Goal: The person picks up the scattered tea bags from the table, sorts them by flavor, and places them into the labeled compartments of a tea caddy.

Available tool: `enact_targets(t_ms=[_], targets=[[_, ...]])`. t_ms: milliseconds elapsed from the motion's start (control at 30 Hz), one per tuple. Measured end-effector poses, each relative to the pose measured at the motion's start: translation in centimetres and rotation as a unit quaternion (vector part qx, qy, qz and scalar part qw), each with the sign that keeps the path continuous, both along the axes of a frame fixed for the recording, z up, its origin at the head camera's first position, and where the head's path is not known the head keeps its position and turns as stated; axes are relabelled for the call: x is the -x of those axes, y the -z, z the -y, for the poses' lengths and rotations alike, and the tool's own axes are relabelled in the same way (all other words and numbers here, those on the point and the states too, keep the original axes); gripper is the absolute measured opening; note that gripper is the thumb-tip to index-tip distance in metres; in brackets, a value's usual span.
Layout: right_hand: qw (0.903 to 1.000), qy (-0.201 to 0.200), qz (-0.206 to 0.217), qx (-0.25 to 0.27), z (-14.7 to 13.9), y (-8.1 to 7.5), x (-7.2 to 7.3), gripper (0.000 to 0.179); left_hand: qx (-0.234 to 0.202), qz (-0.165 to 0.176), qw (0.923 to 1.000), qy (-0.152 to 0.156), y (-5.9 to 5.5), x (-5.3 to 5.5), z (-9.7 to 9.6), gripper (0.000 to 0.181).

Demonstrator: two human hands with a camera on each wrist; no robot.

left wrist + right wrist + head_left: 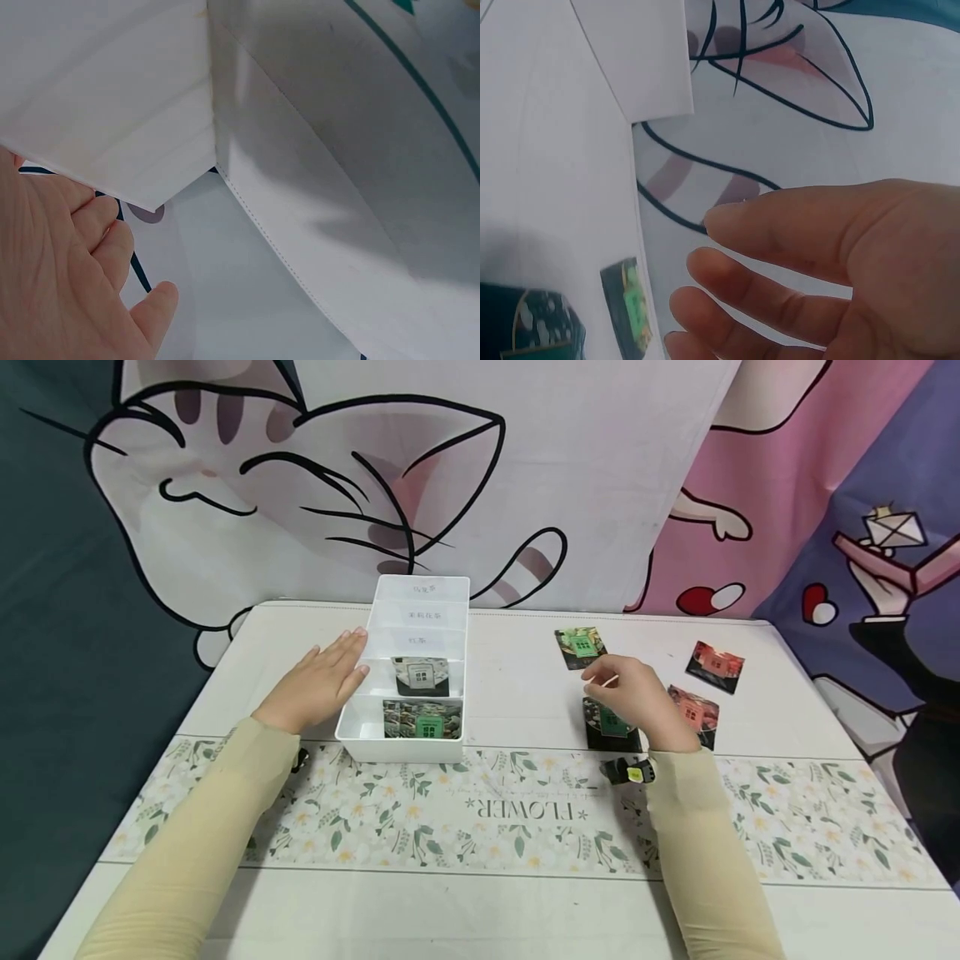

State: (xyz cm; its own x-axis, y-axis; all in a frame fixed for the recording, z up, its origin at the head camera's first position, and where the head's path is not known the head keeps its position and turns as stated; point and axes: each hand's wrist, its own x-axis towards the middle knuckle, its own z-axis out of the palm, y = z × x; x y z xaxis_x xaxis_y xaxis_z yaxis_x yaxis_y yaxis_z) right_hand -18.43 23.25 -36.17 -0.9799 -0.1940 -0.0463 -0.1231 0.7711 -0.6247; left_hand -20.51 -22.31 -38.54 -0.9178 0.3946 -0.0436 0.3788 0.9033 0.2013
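Note:
A white compartment box [401,752] with handwritten labels in its far sections holds a grey-and-black tea sachet [422,677] and, nearest me, a dark green tea sachet [422,719]. My left hand [315,685] lies with straight fingers along the box's left side; in the left wrist view, the left hand [75,255] has its fingertips at the box wall [150,135]. My right hand [630,693] hovers over a black-and-green sachet [611,731], partly covering it. In the right wrist view, the right hand [802,262] has thumb and fingers apart, nothing between them.
A light green sachet [581,647] lies just beyond my right hand. Two red sachets lie to the right, a farther one [716,667] and a nearer one [694,714] partly behind the right wrist. A cat-print curtain [600,460] hangs along the table's far edge.

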Motion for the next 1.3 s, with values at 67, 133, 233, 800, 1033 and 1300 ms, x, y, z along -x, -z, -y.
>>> enact_targets(t_ms=[67, 133, 233, 800, 1033, 1300], targets=[[1.0, 0.003, 0.005, 0.002, -0.4, 0.0, -0.1, 0.019, -0.001, 0.001, 1.0, 0.0, 0.0, 0.0, 0.0, 0.068], [0.9999, 0.006, 0.008, 0.001, -0.8, 0.0, -0.1, 0.02, 0.0, 0.001, 1.0, 0.0, 0.0, 0.0, 0.0, 0.068], [0.9999, 0.012, 0.006, -0.006, -1.3, 0.1, -0.2, 0.021, 0.001, 0.003, 1.0, -0.002, 0.0, 0.0, 0.0, 0.068], [0.9951, 0.097, 0.004, -0.017, -5.2, 1.0, -0.2, 0.029, 0.001, 0.011, 0.9999, -0.003, -0.2, -0.2, -0.1, 0.067], [0.989, 0.146, -0.007, -0.024, -7.3, 1.8, -0.1, 0.03, -0.003, 0.001, 1.0, 0.0, -0.1, 0.1, -0.1, 0.068], [0.9788, 0.201, 0.008, -0.039, -9.1, 2.2, 0.0, 0.039, -0.003, 0.005, 1.0, -0.004, 0.0, 0.0, -0.1, 0.068]])
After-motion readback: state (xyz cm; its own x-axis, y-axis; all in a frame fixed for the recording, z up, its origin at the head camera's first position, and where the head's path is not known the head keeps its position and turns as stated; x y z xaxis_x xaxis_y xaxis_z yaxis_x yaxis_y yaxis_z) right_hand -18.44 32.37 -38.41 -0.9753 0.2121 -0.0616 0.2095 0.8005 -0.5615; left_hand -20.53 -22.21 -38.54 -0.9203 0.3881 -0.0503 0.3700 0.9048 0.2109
